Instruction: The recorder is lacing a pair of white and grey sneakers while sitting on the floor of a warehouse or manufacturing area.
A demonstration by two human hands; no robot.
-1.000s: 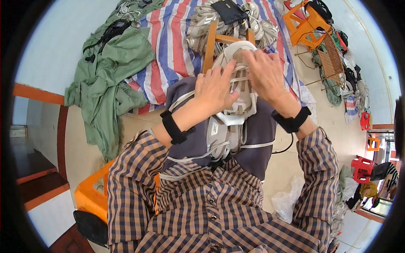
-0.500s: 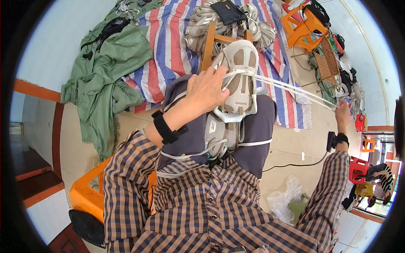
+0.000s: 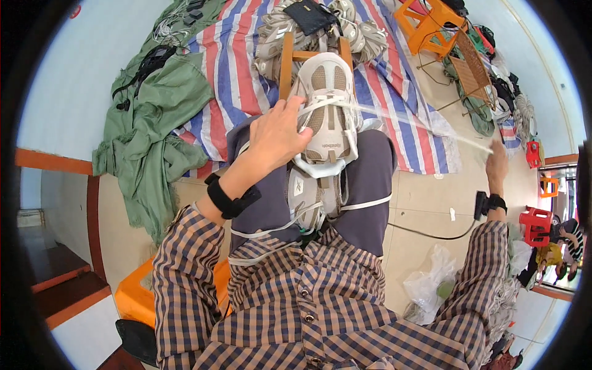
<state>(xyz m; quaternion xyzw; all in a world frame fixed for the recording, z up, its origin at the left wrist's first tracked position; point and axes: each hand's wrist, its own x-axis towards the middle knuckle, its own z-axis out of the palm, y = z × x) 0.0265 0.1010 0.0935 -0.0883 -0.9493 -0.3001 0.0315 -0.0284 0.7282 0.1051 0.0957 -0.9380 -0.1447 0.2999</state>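
A beige and white sneaker (image 3: 325,132), its toe pointing away from me, rests upright above my lap. My left hand (image 3: 279,137) grips its left side, thumb against the upper and fingers by the lacing. From the eyelets a white shoelace (image 3: 425,126) stretches far out to the right, smeared by motion. Its outer end is in my right hand (image 3: 497,165), which is closed and held away from the shoe. Below this sneaker, another similar shoe (image 3: 305,191) sits between my thighs. White cord (image 3: 370,202) lies across my trouser legs.
A wooden frame (image 3: 286,65) stands beyond the sneaker, beside a heap of similar shoes (image 3: 271,37) on a striped sheet (image 3: 240,80). Green cloth (image 3: 166,102) lies left. To the right are an orange stool (image 3: 425,28), a plastic bag (image 3: 431,277) and a black cable (image 3: 431,235).
The whole view has shifted, so the sneaker and left hand appear slightly farther left. The shoelace, sharp before, is now blurred. Both hands keep their grips.
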